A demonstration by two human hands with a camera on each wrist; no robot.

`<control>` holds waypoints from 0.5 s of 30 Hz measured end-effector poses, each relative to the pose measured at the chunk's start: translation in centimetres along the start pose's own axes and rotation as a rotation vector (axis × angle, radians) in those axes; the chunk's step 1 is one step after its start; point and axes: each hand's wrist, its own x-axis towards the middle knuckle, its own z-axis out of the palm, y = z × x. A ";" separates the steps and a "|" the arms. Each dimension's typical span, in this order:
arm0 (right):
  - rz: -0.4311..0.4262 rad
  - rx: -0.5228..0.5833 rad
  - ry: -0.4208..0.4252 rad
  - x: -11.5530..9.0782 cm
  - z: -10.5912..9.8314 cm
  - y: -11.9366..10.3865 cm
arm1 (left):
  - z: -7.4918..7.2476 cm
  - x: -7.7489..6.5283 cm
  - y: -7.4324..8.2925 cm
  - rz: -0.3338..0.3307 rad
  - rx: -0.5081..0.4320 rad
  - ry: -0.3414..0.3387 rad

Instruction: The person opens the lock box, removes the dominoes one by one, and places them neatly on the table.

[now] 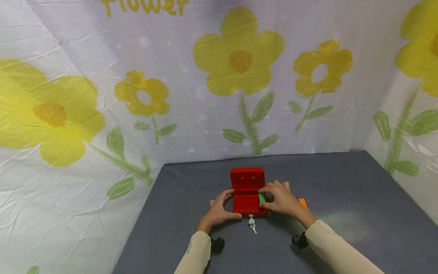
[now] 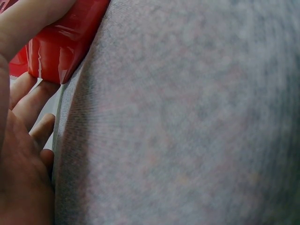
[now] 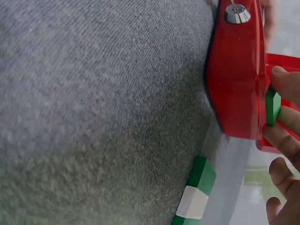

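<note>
A small red metal cash box (image 1: 244, 204) stands on the dark tabletop with its lid (image 1: 247, 179) raised. My left hand (image 1: 218, 211) holds the box by its left side, thumb at the front corner and fingers toward the back. In the left wrist view, those fingertips reach the red wall (image 2: 49, 54). Between thumb and fingers, my right hand (image 1: 280, 198) pinches a flat green block (image 3: 272, 105) at the box's right end. A key ring with keys (image 1: 252, 223) hangs from the front lock (image 3: 237, 14) and lies on the table.
Right of the box, partly behind my right hand, lies an orange piece (image 1: 302, 202) with a bit of blue beside it. The right wrist view shows a green block with a white band (image 3: 193, 201) on the cloth. A flower-printed curtain (image 1: 191, 125) hangs behind the table.
</note>
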 end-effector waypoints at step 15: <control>-0.025 0.027 0.029 -0.5 -0.7 0.6 | 0.1 0.1 -0.2 0.006 0.011 0.007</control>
